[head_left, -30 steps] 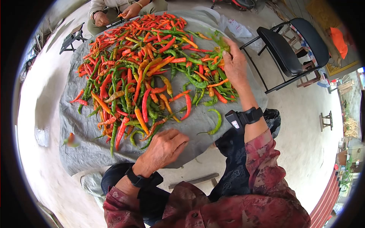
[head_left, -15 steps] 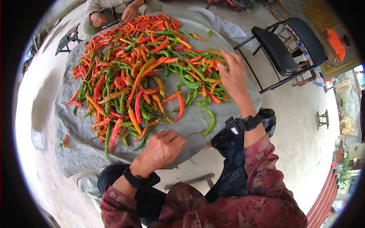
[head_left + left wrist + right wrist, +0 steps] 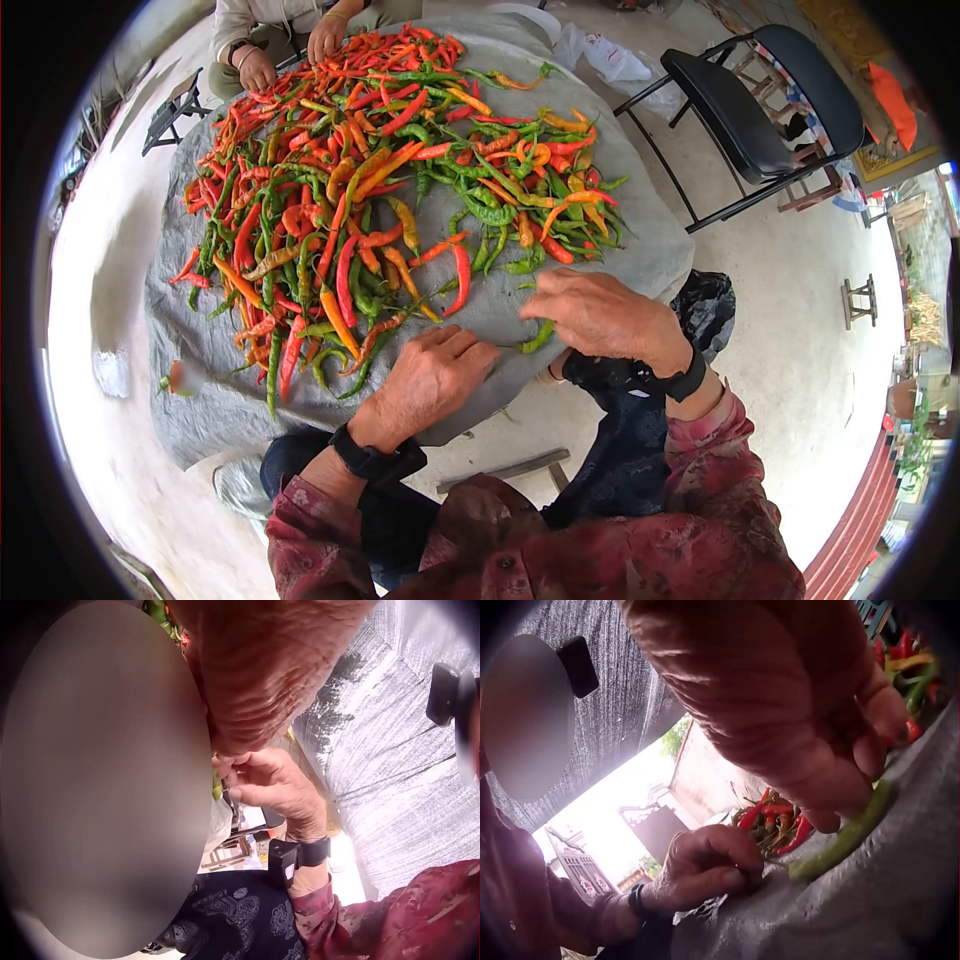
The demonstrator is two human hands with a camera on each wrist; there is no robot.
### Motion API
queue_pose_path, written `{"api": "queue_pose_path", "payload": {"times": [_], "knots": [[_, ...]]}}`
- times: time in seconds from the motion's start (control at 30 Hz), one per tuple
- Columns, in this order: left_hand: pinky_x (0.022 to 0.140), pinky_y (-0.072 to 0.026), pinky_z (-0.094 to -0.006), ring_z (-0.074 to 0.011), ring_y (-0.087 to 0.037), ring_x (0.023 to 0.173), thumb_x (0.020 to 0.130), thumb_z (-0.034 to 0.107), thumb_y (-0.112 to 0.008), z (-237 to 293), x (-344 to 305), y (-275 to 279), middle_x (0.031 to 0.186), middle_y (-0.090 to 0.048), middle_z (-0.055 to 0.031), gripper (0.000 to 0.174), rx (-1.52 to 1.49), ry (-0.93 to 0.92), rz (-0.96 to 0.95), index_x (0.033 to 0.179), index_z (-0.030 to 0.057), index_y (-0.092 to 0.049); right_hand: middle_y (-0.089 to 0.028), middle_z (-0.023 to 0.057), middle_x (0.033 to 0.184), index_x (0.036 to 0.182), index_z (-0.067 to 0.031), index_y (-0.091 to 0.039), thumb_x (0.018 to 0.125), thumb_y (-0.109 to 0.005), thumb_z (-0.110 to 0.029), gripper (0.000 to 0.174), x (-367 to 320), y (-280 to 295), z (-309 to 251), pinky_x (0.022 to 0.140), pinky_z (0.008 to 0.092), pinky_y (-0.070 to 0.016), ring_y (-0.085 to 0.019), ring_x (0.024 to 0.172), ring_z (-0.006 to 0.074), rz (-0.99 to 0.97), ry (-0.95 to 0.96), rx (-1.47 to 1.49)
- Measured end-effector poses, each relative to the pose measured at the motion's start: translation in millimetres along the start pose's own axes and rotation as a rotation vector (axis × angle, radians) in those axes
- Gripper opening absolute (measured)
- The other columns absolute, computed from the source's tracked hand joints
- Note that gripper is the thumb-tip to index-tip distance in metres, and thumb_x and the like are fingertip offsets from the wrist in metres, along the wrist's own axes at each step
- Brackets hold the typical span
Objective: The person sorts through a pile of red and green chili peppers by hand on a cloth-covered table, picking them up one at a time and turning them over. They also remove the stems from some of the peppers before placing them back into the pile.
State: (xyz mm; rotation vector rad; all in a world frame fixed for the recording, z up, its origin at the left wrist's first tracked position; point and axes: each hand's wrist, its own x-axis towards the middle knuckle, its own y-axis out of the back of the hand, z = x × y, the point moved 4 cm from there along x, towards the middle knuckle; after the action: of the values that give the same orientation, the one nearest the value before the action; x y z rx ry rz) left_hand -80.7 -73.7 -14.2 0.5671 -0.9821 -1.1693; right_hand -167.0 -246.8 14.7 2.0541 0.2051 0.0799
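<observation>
A curved green chili pepper [image 3: 538, 338] [image 3: 832, 855] lies near the front edge of the grey cloth [image 3: 495, 400]. My right hand [image 3: 605, 318] [image 3: 277, 791] is over it, palm down, and in the right wrist view the thumb and fingertips pinch its side. My left hand [image 3: 430, 380] [image 3: 705, 874] rests on the cloth to the left, fingers loosely curled, with no pepper seen in it; the pepper's thin stem points at it. Beyond both hands spreads a large heap of red, orange and green peppers [image 3: 330, 230], with a greener pile [image 3: 540, 190] at its right.
Across the table a person's hands [image 3: 257, 70] are at the far edge of the heap. A black folding chair [image 3: 740, 110] stands at the right, a small stool [image 3: 858, 303] farther off. White plastic bags [image 3: 612, 58] lie beyond the table's far right edge.
My right hand has come back from the greener pile to the single green pepper near the front edge; it held green peppers a second ago. My left hand has barely moved.
</observation>
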Motion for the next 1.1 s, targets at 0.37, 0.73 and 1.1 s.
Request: {"api": "queue_pose_path", "payload": {"times": [0.37,0.73,1.1], "knots": [[0.070,-0.0525,-0.0376,-0.0289,-0.063,0.078,0.073,0.004,-0.067,-7.3,5.2,17.2,0.082,-0.061,-0.0097,0.020,0.053,0.033,0.118,0.092,0.0035,-0.062,-0.060,0.0106,0.082,0.092,-0.0031,-0.058,0.083,-0.063,-0.010,0.012,13.2,24.7,22.1,0.067,0.0343,-0.0474,-0.059,0.075,0.0235,0.301,-0.162,0.322],[0.070,-0.0389,-0.0386,-0.0258,-0.052,0.080,0.080,0.009,-0.059,-66.6,-16.0,63.9,0.085,-0.052,-0.0073,0.028,0.755,0.442,0.310,0.107,0.0076,-0.054,-0.062,0.0090,0.084,0.104,-0.0003,-0.061,0.088,-0.060,-0.007,0.018,44.1,40.7,13.4,0.062,0.0305,-0.0498,-0.059,0.066,0.0182,1.018,-0.323,0.117],[0.073,-0.0397,-0.0408,-0.0284,-0.057,0.087,0.075,0.017,-0.070,-59.7,-27.8,64.4,0.089,-0.058,-0.0098,0.039,0.608,0.519,0.235,0.110,0.0095,-0.055,-0.064,0.0167,0.091,0.108,-0.0063,-0.060,0.081,-0.061,-0.011,0.028,151.3,-48.2,-13.0,0.074,0.0444,-0.0499,-0.062,0.086,0.0349,0.326,-0.285,-0.127]]}}
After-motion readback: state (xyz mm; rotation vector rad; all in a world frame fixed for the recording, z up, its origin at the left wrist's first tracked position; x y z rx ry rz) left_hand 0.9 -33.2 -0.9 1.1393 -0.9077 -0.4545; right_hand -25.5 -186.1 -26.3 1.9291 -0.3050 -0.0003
